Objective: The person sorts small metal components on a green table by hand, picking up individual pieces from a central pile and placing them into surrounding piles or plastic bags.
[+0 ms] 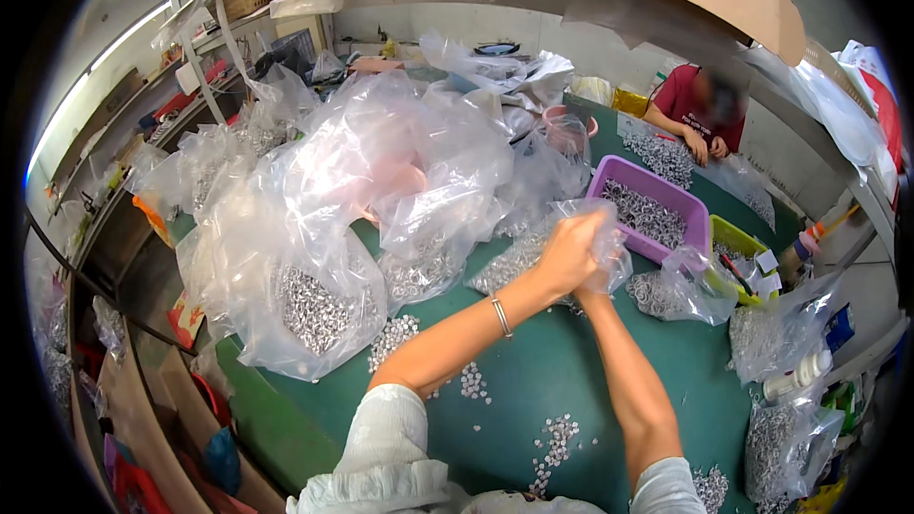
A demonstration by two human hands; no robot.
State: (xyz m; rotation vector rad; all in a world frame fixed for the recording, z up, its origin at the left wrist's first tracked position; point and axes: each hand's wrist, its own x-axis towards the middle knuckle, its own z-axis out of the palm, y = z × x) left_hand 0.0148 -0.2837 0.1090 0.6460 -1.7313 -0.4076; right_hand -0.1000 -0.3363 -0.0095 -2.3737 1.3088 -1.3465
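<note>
My left hand point(569, 252), with a bangle on its wrist, is closed around the gathered neck of a clear plastic bag point(515, 262). Small silvery metal parts fill the bag's lower part, which rests on the green table point(590, 362). My right hand point(600, 278) is close beneath the left one, at the bunched plastic. Folds of the bag and the left hand cover most of its fingers, so its grip does not show. Just beyond both hands stands a purple bin point(700, 214) holding metal rings.
Filled clear bags point(319, 309) crowd the left. Loose small silvery pieces point(555, 443) lie in front of me. On the right are a yellow-green basket point(738, 238) and more bags point(781, 443). Across the table, a person in a red shirt point(681, 100) handles similar parts.
</note>
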